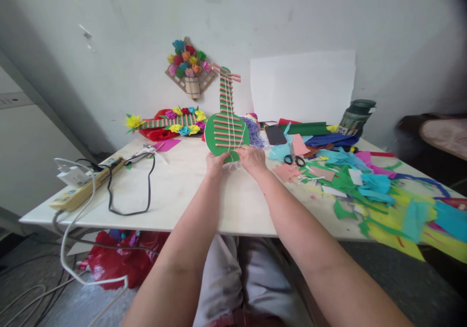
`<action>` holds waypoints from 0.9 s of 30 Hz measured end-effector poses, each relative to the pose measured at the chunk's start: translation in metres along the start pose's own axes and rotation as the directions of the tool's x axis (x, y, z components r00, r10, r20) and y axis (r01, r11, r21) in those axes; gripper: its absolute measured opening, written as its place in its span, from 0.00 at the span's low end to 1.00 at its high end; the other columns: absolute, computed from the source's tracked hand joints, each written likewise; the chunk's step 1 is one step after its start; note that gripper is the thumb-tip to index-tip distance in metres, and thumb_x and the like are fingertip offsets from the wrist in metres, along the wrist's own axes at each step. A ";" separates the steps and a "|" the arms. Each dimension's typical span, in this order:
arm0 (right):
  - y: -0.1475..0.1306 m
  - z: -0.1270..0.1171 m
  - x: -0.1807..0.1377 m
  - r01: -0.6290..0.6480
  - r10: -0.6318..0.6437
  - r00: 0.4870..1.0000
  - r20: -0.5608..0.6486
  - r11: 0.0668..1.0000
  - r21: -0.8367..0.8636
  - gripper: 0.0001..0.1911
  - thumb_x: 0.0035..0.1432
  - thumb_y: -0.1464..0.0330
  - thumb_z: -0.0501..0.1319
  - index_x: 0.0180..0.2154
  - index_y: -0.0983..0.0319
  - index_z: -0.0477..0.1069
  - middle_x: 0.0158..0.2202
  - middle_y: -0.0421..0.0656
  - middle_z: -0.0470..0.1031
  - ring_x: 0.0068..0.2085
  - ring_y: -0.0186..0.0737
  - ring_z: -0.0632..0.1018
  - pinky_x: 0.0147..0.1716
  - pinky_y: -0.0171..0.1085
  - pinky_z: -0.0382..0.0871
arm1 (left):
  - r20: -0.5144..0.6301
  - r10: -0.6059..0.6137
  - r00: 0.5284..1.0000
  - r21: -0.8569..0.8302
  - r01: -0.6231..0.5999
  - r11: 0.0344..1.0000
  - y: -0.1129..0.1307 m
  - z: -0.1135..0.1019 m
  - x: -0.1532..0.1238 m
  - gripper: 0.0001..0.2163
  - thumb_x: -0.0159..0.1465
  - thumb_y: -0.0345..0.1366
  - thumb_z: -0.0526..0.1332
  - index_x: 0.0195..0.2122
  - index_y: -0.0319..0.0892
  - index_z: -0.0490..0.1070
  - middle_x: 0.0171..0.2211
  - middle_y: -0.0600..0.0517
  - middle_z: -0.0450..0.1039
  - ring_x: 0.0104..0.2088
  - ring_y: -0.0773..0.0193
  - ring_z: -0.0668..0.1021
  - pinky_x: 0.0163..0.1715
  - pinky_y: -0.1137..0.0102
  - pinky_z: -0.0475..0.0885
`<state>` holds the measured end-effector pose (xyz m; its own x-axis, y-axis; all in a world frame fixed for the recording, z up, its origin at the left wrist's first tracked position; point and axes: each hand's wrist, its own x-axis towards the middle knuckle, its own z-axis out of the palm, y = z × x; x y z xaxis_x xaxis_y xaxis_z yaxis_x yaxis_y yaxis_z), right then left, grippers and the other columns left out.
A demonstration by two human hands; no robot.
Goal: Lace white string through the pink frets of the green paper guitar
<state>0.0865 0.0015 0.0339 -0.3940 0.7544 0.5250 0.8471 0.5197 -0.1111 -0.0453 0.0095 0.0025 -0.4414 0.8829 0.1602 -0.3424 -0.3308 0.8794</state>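
Observation:
A green paper guitar (pixel 225 122) with pink sticks across its body and neck and white strings stands upright over the white table (pixel 175 195). My left hand (pixel 216 164) grips the bottom edge of its round body, fingers closed. My right hand (pixel 251 158) pinches the lower right edge of the body, where loose white string ends (pixel 235 166) hang down. Both forearms reach forward from the table's near edge.
Scissors (pixel 294 159), a dark phone (pixel 275 134) and several coloured paper scraps (pixel 379 190) cover the table's right half. A power strip (pixel 85 188), black cable (pixel 127 190) and glue gun (pixel 144 153) lie left. Paper-flower crafts (pixel 175 121) and a dark bottle (pixel 355 116) stand by the wall.

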 end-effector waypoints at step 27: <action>-0.008 0.008 0.005 0.002 0.003 1.000 -0.028 0.986 0.168 0.16 0.53 0.78 0.49 0.44 0.65 0.65 0.46 0.51 0.66 0.42 0.41 0.71 0.40 0.37 0.65 | 0.038 0.031 0.999 0.236 -0.039 0.971 -0.010 -0.002 0.006 0.11 0.35 0.32 0.69 0.21 0.36 0.74 0.19 0.52 0.71 0.22 0.64 0.73 0.25 0.70 0.68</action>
<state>0.0748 0.0045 0.0302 -0.3808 0.7444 0.5485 0.7746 0.5808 -0.2504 -0.0460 0.0175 -0.0061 -0.4196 0.8843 0.2047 -0.1189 -0.2771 0.9534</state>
